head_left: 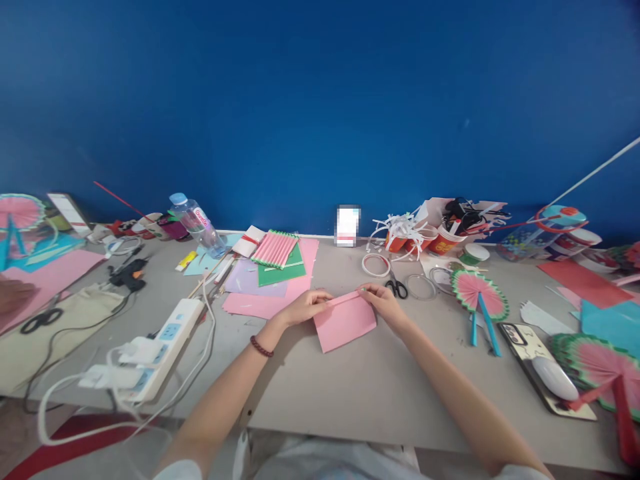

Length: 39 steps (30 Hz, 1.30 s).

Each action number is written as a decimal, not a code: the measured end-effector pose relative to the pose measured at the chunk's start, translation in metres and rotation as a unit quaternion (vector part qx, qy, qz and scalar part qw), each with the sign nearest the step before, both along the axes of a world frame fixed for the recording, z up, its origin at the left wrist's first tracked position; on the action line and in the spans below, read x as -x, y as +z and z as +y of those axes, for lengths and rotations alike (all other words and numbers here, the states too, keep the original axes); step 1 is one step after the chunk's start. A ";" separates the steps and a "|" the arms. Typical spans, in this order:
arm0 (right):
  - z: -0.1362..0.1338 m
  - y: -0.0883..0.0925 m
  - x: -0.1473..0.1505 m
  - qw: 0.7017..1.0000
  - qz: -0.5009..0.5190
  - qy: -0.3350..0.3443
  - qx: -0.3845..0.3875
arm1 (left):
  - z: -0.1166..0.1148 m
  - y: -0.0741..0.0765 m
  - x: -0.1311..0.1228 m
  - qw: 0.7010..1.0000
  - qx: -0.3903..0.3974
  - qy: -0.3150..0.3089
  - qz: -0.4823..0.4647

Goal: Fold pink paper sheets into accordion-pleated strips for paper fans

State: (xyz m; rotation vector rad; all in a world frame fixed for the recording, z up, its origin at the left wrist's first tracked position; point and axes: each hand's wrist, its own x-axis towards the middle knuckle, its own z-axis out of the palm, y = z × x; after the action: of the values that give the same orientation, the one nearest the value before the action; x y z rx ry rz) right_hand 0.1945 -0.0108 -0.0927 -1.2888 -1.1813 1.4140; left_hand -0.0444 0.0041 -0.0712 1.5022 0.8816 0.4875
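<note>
A pink sheet of paper (346, 325) is held above the table in front of me, with a narrow strip folded along its far edge. My left hand (309, 307) pinches the left end of that fold. At the right end, my right hand (383, 302) grips the same fold between thumb and fingers. Just beyond the right hand lie black scissors (396, 288). Left of the sheet, pleated pink paper with green edges (275, 248) rests on green paper (290, 270) and larger pink paper (250, 305).
A white power strip (170, 347) with cables lies left, near a clear bottle (203, 227). Cups (447, 240) stand along the wall beside a phone (347, 225). Paper fans (481, 295), a mouse (554, 378) and a clear jar (530, 237) are right. Another person's hand (15, 295) shows far left.
</note>
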 end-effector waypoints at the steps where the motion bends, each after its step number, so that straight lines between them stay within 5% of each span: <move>1: 0.002 -0.001 -0.002 1.000 0.000 -0.016 -0.003 | 0.003 -0.001 0.003 1.000 0.002 0.014 -0.001; 19: 0.006 -0.004 -0.011 0.999 0.007 -0.022 0.024 | 0.013 -0.020 0.001 0.976 0.074 0.194 -0.065; 39: 0.005 -0.002 -0.010 1.000 -0.002 -0.009 0.010 | 0.012 -0.020 0.000 0.970 0.065 0.213 -0.096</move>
State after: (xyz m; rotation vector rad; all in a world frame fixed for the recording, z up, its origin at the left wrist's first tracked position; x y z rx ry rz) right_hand 0.2046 -0.0053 -0.0947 -1.3139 -1.1565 1.4144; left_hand -0.0443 0.0163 -0.0907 1.1230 1.0644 0.8569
